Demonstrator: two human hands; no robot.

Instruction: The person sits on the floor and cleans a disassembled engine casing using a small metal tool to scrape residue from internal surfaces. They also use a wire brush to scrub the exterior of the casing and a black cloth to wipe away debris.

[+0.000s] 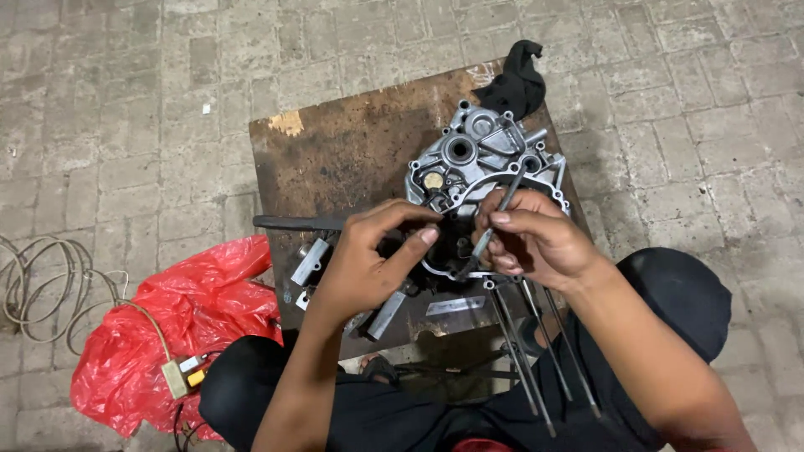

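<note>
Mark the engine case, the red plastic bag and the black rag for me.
engine case (469, 159): head view, on the grey cast face near its round bore.
red plastic bag (193, 314): head view, on its crumpled middle.
black rag (519, 79): head view, on its bunched centre.

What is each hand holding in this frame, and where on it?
The right hand grips a thin metal tool around its middle. The left hand has its fingers on the engine casing; whether it holds anything cannot be told.

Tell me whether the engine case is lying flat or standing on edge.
Lying flat. The engine case rests on the board with its open inner face, holes and bearing seats turned up toward the camera; the hands partly cover its near end.
</note>
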